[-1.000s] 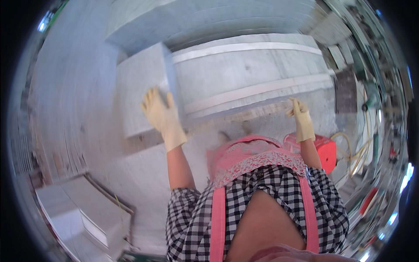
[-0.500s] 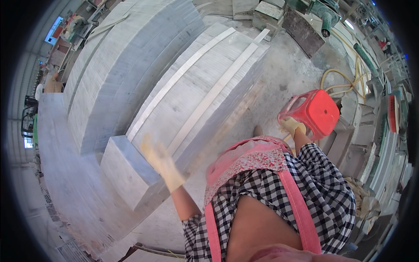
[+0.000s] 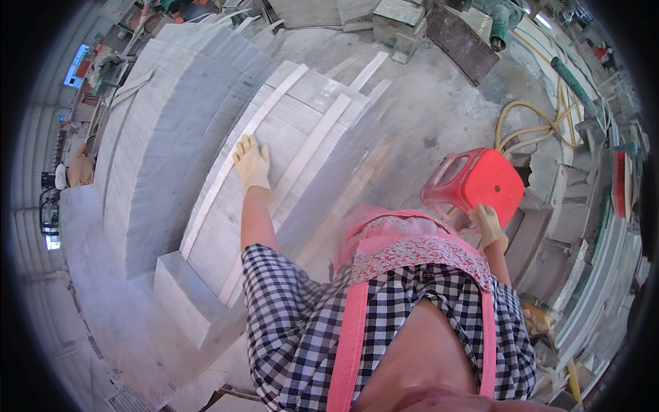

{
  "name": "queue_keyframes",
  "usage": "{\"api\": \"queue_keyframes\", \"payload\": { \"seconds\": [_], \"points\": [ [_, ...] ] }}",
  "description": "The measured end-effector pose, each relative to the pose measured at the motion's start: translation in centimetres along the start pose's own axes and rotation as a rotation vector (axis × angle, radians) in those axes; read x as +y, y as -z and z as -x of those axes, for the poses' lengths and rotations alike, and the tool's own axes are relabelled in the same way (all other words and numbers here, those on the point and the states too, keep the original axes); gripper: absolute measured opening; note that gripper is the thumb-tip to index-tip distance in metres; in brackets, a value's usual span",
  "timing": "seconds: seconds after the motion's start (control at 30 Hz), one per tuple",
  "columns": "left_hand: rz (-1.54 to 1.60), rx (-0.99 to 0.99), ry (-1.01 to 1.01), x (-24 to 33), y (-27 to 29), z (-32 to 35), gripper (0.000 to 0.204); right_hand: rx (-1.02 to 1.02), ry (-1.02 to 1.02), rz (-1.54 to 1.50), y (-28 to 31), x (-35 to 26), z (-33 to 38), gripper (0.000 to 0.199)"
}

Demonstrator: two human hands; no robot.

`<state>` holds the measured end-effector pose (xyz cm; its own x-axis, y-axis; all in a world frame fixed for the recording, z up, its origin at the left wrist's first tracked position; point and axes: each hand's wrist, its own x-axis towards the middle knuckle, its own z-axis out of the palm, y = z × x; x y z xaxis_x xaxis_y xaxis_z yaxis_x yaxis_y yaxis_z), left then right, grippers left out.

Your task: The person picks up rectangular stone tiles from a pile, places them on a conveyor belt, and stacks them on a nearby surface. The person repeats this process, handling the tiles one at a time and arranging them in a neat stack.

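Observation:
My left hand (image 3: 252, 163), in a pale yellow glove, reaches out over a stack of grey-white stone slabs (image 3: 296, 122). Its fingers are spread and seem to rest on the top, beside a long white strip (image 3: 278, 93). A second white strip (image 3: 317, 141) crosses the same stack further right. My right hand (image 3: 490, 228), gloved alike, is closed on the near edge of a red plastic stool (image 3: 495, 184). The stool is tilted, its seat with a round centre hole facing up toward me. Part of the right hand's grip is hidden.
A taller slab stack (image 3: 171, 117) stands to the left, and a stone block (image 3: 189, 295) lies at the near end. Yellow hoses (image 3: 528, 106) coil beyond the stool. Metal channels (image 3: 580, 275) line the right side. A dark plate (image 3: 461, 42) leans at the back.
My left hand has moved forward from above the stone block onto the slab stack. The stool has shifted slightly left, and my right hand now holds it at its near edge. My view has shifted.

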<state>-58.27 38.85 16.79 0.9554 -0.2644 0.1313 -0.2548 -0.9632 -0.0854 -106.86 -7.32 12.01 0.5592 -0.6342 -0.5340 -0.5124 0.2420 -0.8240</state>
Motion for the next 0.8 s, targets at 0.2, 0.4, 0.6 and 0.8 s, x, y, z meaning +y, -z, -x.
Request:
{"api": "queue_keyframes", "payload": {
  "seconds": [0.2, 0.4, 0.6, 0.8],
  "points": [
    [-0.123, -0.006, 0.075, -0.6, -0.1, -2.5, 0.057, 0.025, -0.27, 0.238, 6.4, 10.7, 1.8, 0.044],
    [0.097, 0.062, 0.207, 0.5, 0.0, -4.2, 0.042, -0.234, -0.22, 0.428, 5.6, 7.5, -1.3, 0.043],
    [0.08, 0.149, 0.323, 1.7, 3.0, -4.8, 0.029, -0.045, -0.205, 0.031, 3.0, 1.3, -11.5, 0.039],
    [0.561, 0.323, -0.499, 12.7, 6.7, -14.3, 0.023, -0.072, -0.137, -0.116, -0.3, -4.9, -22.3, 0.025]
  ]
}}
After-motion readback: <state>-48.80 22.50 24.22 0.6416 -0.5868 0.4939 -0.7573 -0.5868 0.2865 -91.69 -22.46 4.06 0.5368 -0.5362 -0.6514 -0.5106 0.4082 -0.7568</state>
